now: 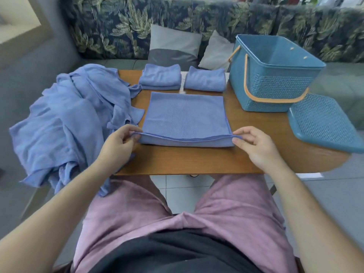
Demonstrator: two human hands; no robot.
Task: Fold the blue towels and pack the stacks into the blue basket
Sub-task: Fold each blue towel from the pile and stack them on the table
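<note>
The left hand (118,142) is pinching the near left corner of a towel (185,117), and the right hand (254,144) is pinching the near right corner, thumb and fingers curled on the hem. The towel is lying flat in the middle of the table (197,160), doubled over, its near edge lifting slightly between the two hands. Beyond it two folded stacks are sitting side by side at the far edge: the left stack (160,77) and the right stack (205,80), close but apart. A pile (69,119) of loose towels is covering the left end of the table and spilling over its side. The basket (275,83) is standing on the right, open, its orange handle hanging down the front wall. Its lid (323,123) is lying just beside it, jutting past the table's right edge.
</note>
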